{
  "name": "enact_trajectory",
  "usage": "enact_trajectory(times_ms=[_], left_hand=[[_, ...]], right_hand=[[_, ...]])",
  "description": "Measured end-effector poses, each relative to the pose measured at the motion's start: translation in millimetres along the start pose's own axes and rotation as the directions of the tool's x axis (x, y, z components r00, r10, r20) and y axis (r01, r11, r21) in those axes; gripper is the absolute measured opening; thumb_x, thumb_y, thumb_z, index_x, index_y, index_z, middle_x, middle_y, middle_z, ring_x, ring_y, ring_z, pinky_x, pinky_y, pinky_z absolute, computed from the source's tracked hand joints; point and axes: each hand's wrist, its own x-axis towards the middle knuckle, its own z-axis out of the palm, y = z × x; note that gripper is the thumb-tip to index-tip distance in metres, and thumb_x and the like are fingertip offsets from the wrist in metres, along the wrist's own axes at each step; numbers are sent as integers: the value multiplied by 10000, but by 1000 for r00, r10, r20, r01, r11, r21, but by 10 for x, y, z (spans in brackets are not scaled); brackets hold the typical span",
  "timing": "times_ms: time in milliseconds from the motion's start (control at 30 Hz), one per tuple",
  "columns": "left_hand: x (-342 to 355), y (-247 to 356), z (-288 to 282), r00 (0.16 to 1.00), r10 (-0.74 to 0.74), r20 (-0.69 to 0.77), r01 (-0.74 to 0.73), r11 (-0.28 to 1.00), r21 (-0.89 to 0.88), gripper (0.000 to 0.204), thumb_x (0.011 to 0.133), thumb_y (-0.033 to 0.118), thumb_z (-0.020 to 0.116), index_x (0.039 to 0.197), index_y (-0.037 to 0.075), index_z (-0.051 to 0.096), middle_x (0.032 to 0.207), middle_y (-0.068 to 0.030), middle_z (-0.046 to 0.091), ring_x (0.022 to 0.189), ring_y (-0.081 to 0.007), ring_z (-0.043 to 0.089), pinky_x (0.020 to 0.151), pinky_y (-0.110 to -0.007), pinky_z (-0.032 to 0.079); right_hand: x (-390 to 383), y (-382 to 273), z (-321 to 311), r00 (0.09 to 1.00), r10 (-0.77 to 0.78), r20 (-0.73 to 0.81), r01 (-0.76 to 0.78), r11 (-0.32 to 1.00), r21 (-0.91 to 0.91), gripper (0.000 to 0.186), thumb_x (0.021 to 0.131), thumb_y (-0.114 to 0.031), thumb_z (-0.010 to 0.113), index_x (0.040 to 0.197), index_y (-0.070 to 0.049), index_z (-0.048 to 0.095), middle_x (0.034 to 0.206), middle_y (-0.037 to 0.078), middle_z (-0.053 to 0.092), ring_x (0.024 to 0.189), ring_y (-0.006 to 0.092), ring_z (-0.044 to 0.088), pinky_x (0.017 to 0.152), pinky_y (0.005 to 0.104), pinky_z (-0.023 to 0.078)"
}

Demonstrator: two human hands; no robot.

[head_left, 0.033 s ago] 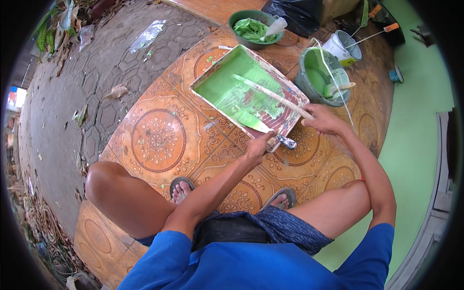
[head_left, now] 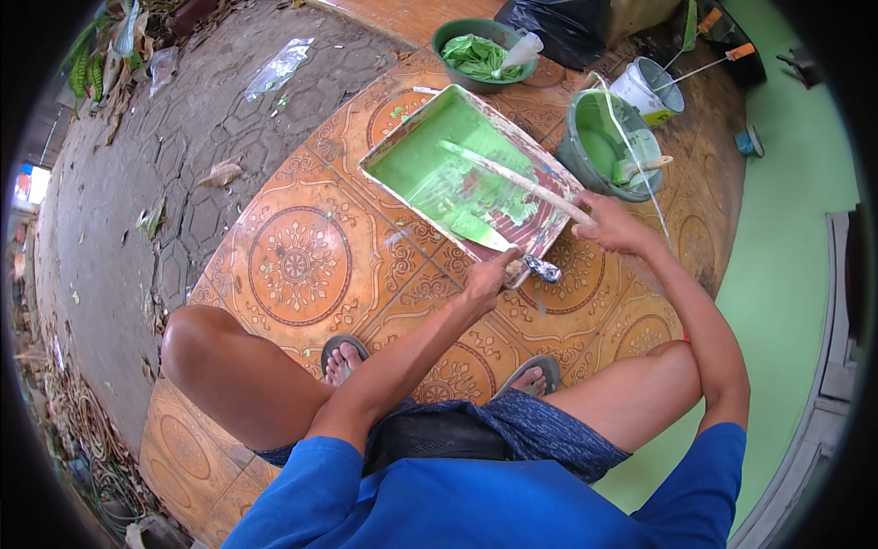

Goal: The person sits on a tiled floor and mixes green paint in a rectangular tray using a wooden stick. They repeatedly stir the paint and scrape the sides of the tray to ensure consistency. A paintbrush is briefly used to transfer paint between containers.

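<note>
L hand (head_left: 489, 274) grips scraper (head_left: 512, 252) in paint tray (head_left: 393, 151), arm outstretched; R hand (head_left: 613, 224) closed on stick (head_left: 517, 178).

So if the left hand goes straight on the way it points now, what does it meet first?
The left hand points up and right over the near edge of the paint tray. It would probably first meet the scraper blade it holds, then the long stick across the tray; depth is unclear.

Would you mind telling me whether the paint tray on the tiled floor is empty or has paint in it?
It has paint in it. The paint tray holds a pool of light green paint at its far end, with green smears across the ribbed slope nearer the left hand.
</note>
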Motion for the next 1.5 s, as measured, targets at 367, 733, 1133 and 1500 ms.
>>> enact_trajectory(times_ms=[367, 733, 1133, 1500], left_hand=[[68, -62, -17, 998, 53, 28, -52, 998, -39, 393, 773, 216, 781, 967, -90, 628, 859, -123, 673, 660, -162, 669, 557, -238, 568], [20, -29, -22, 999, 24, 31, -23, 1000, -15, 367, 797, 220, 763, 980, -76, 648, 873, -98, 665, 661, -141, 648, 565, -240, 560], [159, -131, -30, 1000, 25, -19, -24, 998, 50, 374, 801, 212, 755, 995, -83, 632, 888, -108, 658, 672, -163, 646, 576, -270, 549], [488, -345, -112, 999, 41, 20, -41, 999, 18, 703, 687, 404, 815, 1050, -162, 610, 1062, -211, 637, 901, -228, 615, 777, -325, 487]], right_hand=[[129, 67, 20, 937, -214, -276, 105, 925, -364, 320, 860, -168, 547, 1140, -27, 607, 938, 258, 644, 898, 418, 613, 839, 487, 474], [180, 5, -1, 931, -331, -152, 294, 929, -224, 345, 873, -148, 522, 1154, 37, 600, 1016, 292, 623, 945, 430, 604, 863, 453, 471], [176, -297, 139, 985, -170, -11, 162, 954, -253, 382, 898, -189, 510, 1219, 9, 571, 1022, 287, 626, 922, 418, 624, 858, 422, 486], [-11, -463, 264, 944, -328, 36, 316, 868, -383, 366, 868, -165, 507, 1196, -29, 594, 864, 255, 642, 828, 406, 625, 760, 476, 501]])
